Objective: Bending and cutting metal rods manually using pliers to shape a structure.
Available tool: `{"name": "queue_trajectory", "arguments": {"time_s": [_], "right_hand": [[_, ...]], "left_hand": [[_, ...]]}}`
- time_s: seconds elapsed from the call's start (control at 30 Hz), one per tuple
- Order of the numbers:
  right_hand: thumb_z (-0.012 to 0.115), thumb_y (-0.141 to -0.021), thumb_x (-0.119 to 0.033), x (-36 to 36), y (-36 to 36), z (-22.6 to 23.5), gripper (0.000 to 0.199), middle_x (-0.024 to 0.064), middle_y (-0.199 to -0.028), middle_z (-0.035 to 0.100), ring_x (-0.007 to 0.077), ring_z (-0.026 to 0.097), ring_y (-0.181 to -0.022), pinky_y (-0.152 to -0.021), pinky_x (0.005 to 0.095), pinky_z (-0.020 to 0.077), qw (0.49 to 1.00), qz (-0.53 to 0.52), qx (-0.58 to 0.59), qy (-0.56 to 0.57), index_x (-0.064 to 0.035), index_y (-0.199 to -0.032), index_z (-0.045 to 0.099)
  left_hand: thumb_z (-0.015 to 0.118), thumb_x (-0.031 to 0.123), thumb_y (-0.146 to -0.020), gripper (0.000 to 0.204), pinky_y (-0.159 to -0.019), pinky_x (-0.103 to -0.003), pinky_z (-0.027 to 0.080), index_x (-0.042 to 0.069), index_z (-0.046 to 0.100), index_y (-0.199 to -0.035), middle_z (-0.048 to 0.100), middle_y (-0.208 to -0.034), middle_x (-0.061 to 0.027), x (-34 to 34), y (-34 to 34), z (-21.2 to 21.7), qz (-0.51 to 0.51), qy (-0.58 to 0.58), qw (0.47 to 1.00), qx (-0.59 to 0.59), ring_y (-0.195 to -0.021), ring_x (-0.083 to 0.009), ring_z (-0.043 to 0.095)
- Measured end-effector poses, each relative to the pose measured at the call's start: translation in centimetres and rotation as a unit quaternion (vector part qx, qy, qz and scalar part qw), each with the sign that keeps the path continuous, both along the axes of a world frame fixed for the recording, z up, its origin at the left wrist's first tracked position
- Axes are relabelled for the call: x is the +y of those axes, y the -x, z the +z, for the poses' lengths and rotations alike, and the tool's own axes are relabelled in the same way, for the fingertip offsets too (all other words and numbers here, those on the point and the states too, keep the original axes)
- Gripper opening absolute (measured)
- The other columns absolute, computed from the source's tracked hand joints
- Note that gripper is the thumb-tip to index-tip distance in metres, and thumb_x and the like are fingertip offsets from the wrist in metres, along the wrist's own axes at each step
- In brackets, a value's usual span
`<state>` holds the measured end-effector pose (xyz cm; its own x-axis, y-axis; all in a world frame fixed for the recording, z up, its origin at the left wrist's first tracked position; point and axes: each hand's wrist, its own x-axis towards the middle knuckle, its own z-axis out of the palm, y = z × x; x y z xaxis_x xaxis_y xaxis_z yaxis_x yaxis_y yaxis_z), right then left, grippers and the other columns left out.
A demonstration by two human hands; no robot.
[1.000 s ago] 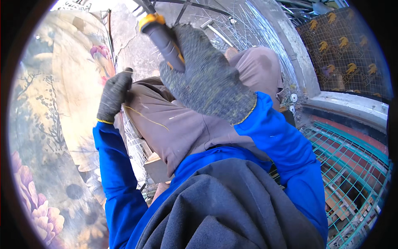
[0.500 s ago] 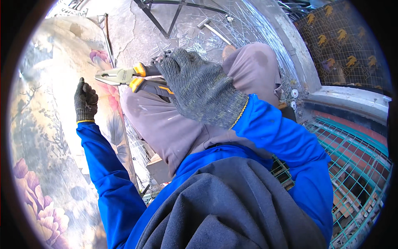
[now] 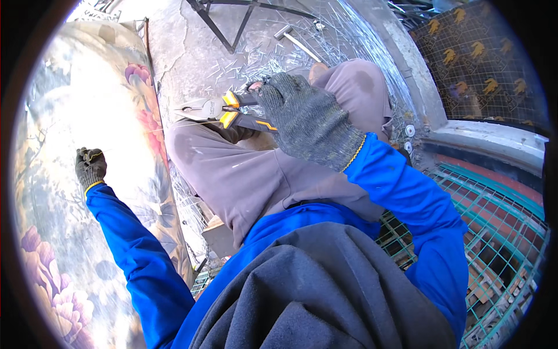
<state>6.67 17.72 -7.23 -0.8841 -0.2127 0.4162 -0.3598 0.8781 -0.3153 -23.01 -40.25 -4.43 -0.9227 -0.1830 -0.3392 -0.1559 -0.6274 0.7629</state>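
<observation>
My right hand [image 3: 311, 119], in a dark grey knitted glove, is closed around the black and yellow handles of a pair of combination pliers [image 3: 204, 109]. The pliers sit above my bent leg, their metal jaws pointing left and the handles somewhat spread. Out to the left, my gloved left hand [image 3: 91, 166] is closed in a fist over the flowered sheet [image 3: 119, 227]. A thin pale strand [image 3: 168, 123] runs between the pliers and the left hand; its middle is lost in the glare. Its material is too fine to make out.
A hammer [image 3: 299, 43] lies on the concrete floor among scattered metal pieces [image 3: 264, 61]. Black metal legs [image 3: 232, 35] stand at the top. Long thin rods [image 3: 372, 52] lie along a ledge at the right, with a green wire grid [image 3: 494, 232] below.
My left hand has moved left and toward me, farther from the pliers. My right hand has shifted slightly right and toward me, still gripping the pliers.
</observation>
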Motion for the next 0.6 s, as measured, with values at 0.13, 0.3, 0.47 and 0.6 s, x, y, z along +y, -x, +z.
{"name": "queue_trajectory", "arguments": {"time_s": [0.13, 0.3, 0.47, 0.6], "right_hand": [[0.064, -0.087, -0.027, 1.1, -0.5, -0.2, 0.057, 0.0163, -0.118, 0.058, 0.0347, 0.059, -0.103, -0.084, 0.0461, 0.0540, 1.000, 0.004, 0.008, -0.003, -0.0033, -0.138, 0.054], [0.068, -0.084, -0.014, 3.0, -1.2, -0.1, 0.064, 0.0211, -0.129, 0.058, 0.0385, 0.056, -0.124, -0.100, 0.0471, 0.0503, 0.997, -0.020, -0.067, -0.024, 0.0012, -0.143, 0.048], [0.070, -0.087, -0.014, 4.2, -1.1, -0.3, 0.055, 0.0197, -0.129, 0.059, 0.0399, 0.059, -0.119, -0.098, 0.0463, 0.0517, 0.999, -0.039, -0.024, 0.018, -0.0041, -0.139, 0.052], [0.069, -0.086, -0.018, 5.0, -1.1, -0.6, 0.058, 0.0198, -0.127, 0.058, 0.0394, 0.058, -0.117, -0.095, 0.0469, 0.0519, 0.999, -0.027, -0.005, 0.024, -0.0029, -0.139, 0.051]], "left_hand": [[0.058, 0.015, -0.102, 0.036, -0.055, -0.032, 0.045, 0.012, 0.049, -0.067, 0.041, -0.053, 0.0026, -4.9, 1.0, 1.0, 0.056, 0.000, 0.998, -0.031, -0.046, -0.0143, 0.043], [0.059, 0.015, -0.101, 0.033, -0.054, -0.033, 0.042, 0.013, 0.048, -0.070, 0.040, -0.055, 0.0017, -10.4, 1.3, 1.8, 0.075, -0.002, 0.996, -0.038, -0.047, -0.0156, 0.041], [0.056, 0.012, -0.100, 0.034, -0.047, -0.032, 0.034, 0.014, 0.043, -0.069, 0.037, -0.057, 0.0012, -15.0, 1.8, 2.0, 0.095, 0.013, 0.995, -0.013, -0.043, -0.0146, 0.029], [0.059, 0.017, -0.095, 0.034, -0.052, -0.034, 0.038, 0.013, 0.042, -0.065, 0.041, -0.061, -0.0037, -16.9, 1.7, 1.4, 0.009, 0.412, 0.911, -0.014, -0.051, -0.0193, 0.038]]}}
